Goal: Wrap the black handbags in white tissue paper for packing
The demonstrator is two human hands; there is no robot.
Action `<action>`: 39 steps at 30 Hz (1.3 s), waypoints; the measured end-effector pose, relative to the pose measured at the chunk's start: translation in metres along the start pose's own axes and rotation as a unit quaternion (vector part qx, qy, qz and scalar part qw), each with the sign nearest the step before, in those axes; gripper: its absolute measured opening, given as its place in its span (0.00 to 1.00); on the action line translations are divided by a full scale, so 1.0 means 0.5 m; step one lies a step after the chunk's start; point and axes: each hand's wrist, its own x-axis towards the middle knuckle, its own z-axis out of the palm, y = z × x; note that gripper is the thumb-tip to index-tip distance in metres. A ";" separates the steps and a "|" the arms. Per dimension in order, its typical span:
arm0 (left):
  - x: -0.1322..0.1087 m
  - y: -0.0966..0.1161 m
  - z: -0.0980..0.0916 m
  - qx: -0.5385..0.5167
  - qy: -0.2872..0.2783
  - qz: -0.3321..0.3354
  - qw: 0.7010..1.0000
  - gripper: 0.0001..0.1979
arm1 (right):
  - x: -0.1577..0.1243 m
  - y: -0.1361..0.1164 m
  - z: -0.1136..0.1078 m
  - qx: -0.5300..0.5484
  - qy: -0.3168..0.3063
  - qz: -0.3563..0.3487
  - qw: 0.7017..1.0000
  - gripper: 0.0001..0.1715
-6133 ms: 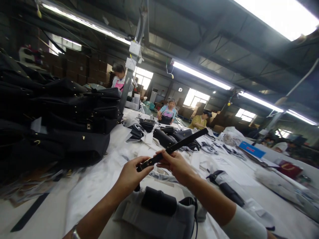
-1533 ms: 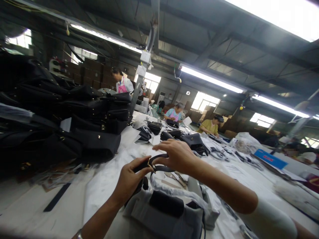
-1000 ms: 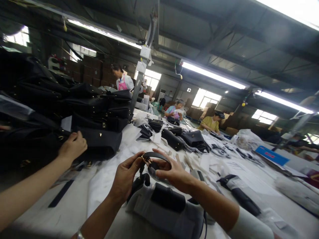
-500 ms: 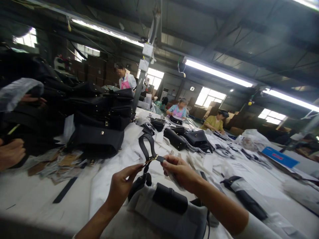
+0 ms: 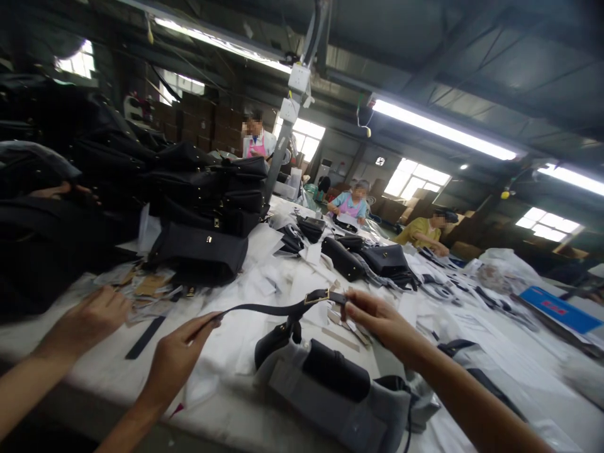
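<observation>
Now, the black strap spans above the tabletop, my left hand and right hand fingers pinched on it; I judge it light, limp, best gripped beside the buckle.

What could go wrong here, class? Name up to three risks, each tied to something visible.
The strap is pinched only at its tip by the left hand; it might slip free. The gold buckle beside the right hand could scrape the black bag below. A co-worker's hand close by might get bumped.
</observation>
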 end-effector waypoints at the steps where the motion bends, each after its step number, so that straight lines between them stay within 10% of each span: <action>1: 0.003 0.028 0.006 -0.034 0.002 -0.009 0.999 0.18 | 0.002 -0.021 -0.001 -0.075 0.031 -0.041 0.996 0.26; 4: 0.016 0.120 0.025 -0.131 0.015 0.016 0.991 0.16 | 0.012 -0.092 0.018 -0.243 0.101 -0.185 0.947 0.30; 7: 0.031 0.213 0.039 -0.177 0.014 0.081 0.981 0.12 | 0.031 -0.153 0.065 -0.271 0.008 -0.267 0.925 0.26; 13: 0.060 0.329 0.060 -0.220 0.005 0.154 0.963 0.10 | 0.066 -0.185 0.101 -0.052 -0.190 -0.136 0.971 0.25; 18: 0.049 0.288 0.120 -0.267 -0.160 0.075 0.947 0.31 | 0.059 -0.162 0.051 0.092 -0.070 -0.074 0.990 0.22; 23: 0.018 0.226 0.185 -0.126 -0.340 0.126 0.923 0.18 | 0.037 -0.135 0.020 0.088 -0.049 -0.024 0.995 0.23; 39: 0.001 0.173 0.199 -0.191 -0.281 0.036 0.940 0.15 | -0.010 -0.003 0.019 -0.176 -0.042 0.080 0.980 0.23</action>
